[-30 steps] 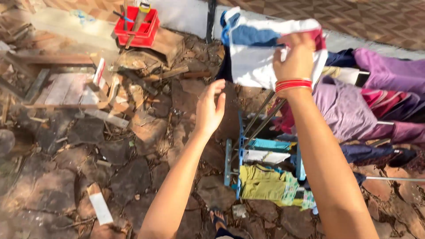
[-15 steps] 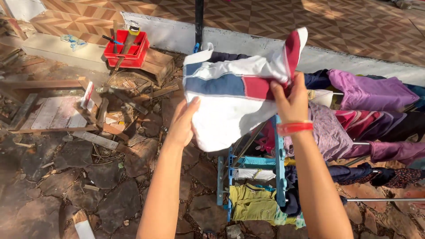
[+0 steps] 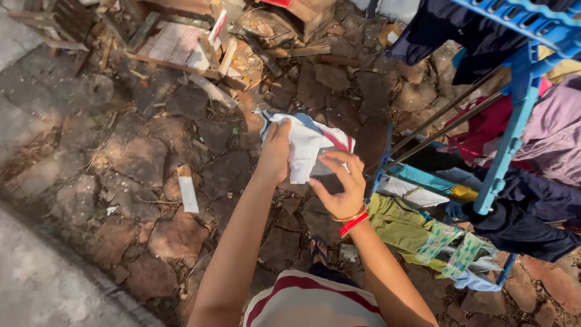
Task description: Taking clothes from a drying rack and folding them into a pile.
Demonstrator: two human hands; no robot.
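Note:
A crumpled white garment (image 3: 305, 148) with blue and red panels hangs low in front of me over the stone ground. My left hand (image 3: 276, 150) grips its left side. My right hand (image 3: 341, 185), with red bangles on the wrist, has its fingers spread just under the garment's lower right edge, touching or almost touching it. A blue clothes rack (image 3: 514, 115) stands to the right of both hands.
The rack carries purple (image 3: 560, 130), dark blue (image 3: 532, 212) and yellow-green (image 3: 402, 224) clothes. Broken stone paving (image 3: 151, 157) lies below, with a pile of wooden planks (image 3: 181, 42) at the top left and a loose white board (image 3: 187, 192). My foot in a sandal (image 3: 319, 248) shows below.
The garment has come down off the rack from spread out high to bunched low. My view has tilted down. My right hand has let go of the top edge and opened beneath it.

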